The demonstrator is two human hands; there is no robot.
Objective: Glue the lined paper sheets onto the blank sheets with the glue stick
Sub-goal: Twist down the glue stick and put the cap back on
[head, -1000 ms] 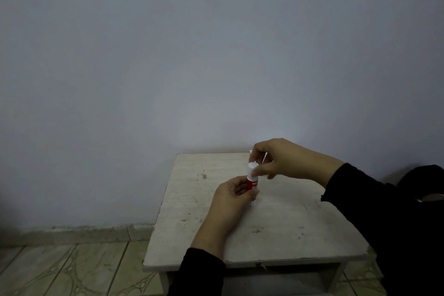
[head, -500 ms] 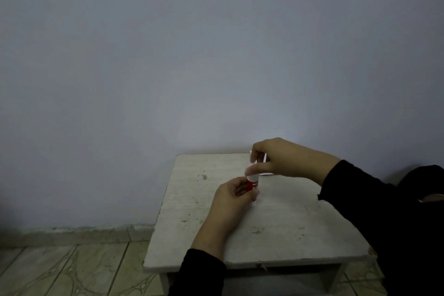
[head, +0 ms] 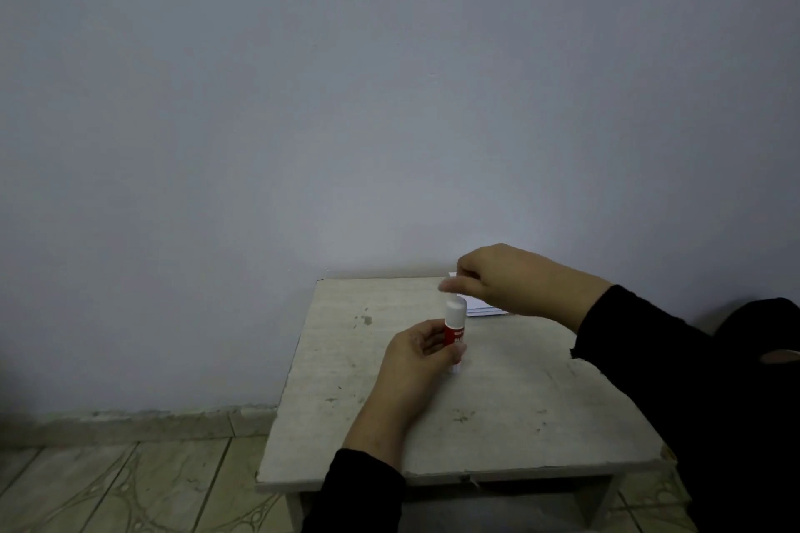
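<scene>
Glue stick: red body, white cap seemingly still on, standing upright, gripped low by left hand above small table. Right hand is hovering just above the cap, fingers curled; whether they are pinching anything, cannot tell. Paper sheets are lying at table's far edge, partly hidden. Risk: cap dropping or rolling off during opening.

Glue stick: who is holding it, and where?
The left hand holds the glue stick by its red lower body. The right hand hovers just above the white cap, holding nothing visible.
</scene>
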